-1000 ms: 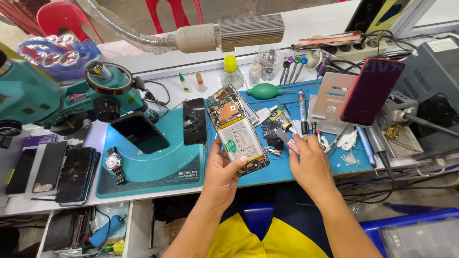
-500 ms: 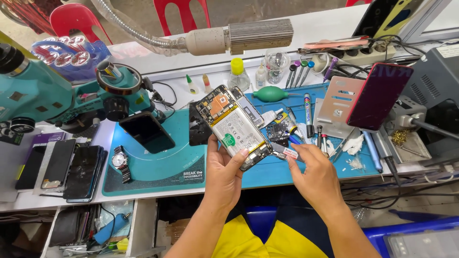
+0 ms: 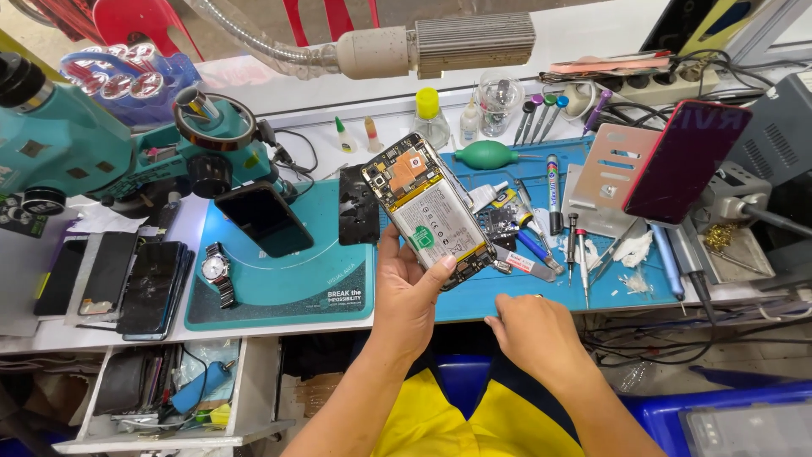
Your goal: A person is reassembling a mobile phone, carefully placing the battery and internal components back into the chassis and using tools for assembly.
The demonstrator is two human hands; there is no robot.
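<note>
The left hand (image 3: 414, 296) clamps an opened phone (image 3: 427, 210), back cover off, raised and tilted above the blue mat (image 3: 279, 288). The right hand (image 3: 533, 334) rests at the table edge, fingers curled, nothing visibly held. Risk: one-handed grip at the lower end only; the phone could slip onto the screwdrivers (image 3: 575, 245) beneath.

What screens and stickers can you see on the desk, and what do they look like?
Opened phone: held by the left hand, white battery, green sticker.
Dark phone: under the teal microscope, black screen.
Red-edged phone: propped right, dark screen.
Stacked phones: far left, black screens.
</note>
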